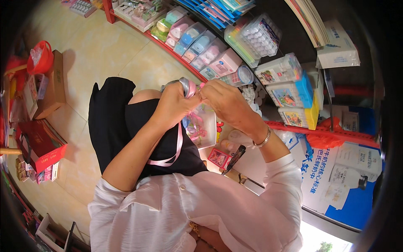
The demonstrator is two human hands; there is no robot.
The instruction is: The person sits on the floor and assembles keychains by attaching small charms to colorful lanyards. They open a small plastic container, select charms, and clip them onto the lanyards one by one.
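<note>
My left hand [174, 105] is closed around ribbon, with a silver and pink ribbon roll [189, 87] showing above its thumb. Right beside it, my right hand [224, 101] is closed in a pinch on pink ribbon at its fingertips, and the two hands nearly touch. From the left hand a length of pale pink ribbon [179, 143] hangs down and curves across the black clothing [138, 143] on my lap. Below the hands stands a white tray [208, 143] with pink ribbon pieces in it, partly hidden by my wrists.
Ahead, a red-edged shelf [176, 52] holds several clear boxes of stationery. More cases [289, 92] are stacked at right, above a blue and white poster [331, 176]. On the left are a cardboard box [52, 92], a red basket [40, 59] and a red box [42, 145].
</note>
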